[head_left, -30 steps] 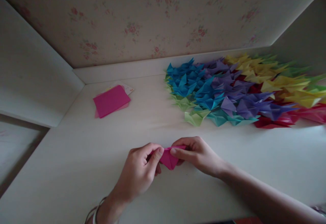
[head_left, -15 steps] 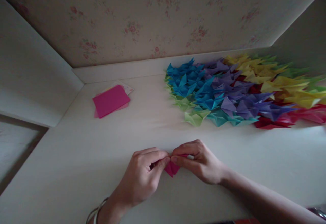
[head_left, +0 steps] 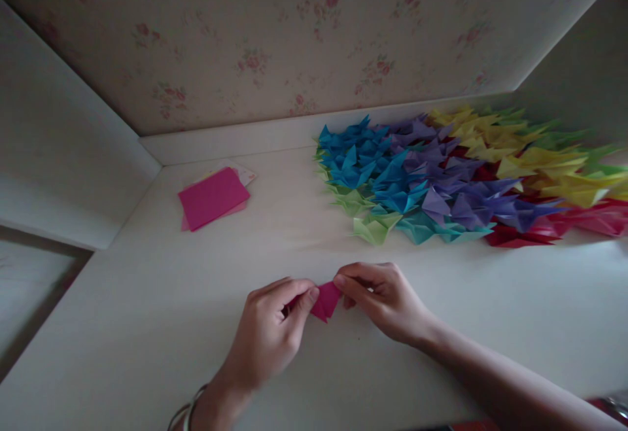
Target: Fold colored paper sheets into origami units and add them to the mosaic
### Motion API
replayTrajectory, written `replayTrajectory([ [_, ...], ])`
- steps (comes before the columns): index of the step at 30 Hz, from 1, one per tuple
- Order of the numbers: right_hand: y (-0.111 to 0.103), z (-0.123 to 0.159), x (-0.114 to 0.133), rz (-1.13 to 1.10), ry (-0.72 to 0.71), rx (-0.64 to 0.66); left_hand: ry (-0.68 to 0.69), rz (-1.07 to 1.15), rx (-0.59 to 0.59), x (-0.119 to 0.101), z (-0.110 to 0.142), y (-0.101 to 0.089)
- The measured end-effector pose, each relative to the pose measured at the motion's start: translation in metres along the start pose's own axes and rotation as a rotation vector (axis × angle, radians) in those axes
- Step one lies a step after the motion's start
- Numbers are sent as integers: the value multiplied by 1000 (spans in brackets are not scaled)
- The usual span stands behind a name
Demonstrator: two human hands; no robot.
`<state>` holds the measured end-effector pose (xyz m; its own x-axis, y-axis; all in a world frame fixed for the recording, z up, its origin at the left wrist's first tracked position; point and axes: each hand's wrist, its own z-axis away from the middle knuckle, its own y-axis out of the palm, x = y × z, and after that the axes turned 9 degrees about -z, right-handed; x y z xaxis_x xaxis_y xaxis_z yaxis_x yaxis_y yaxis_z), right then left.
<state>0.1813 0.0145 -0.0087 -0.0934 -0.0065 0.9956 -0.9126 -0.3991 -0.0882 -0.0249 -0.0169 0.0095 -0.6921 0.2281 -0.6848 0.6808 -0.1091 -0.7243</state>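
A small folded piece of magenta origami paper [head_left: 326,301] is held between my two hands, just above the white tabletop. Its lower tip points toward me. My left hand [head_left: 275,323] pinches the paper's left side between thumb and fingers, hiding part of it. On the other side, my right hand [head_left: 380,297] grips the upper right corner between thumb and forefinger, its other fingers curled. The middle of the paper shows between the two pinches.
A stack of magenta and pink paper sheets [head_left: 214,199] lies at the back left of the white table [head_left: 147,326]. Many folded paper cranes [head_left: 432,176] in blue, purple, yellow, green and red cover the back right. Behind stands a flowered wall [head_left: 275,38].
My hands have moved slightly apart and up, the right thumb and fingers shifting to the paper's upper right corner. More of the magenta paper's middle now shows.
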Motion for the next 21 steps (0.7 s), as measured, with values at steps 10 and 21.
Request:
replayTrajectory([
  [10, 18, 14, 0, -265, 103, 104, -110, -10, -186, 5, 2, 8],
  [21, 17, 9, -4, -118, 12, -10, -115, 475, 163, -10, -1, 2],
])
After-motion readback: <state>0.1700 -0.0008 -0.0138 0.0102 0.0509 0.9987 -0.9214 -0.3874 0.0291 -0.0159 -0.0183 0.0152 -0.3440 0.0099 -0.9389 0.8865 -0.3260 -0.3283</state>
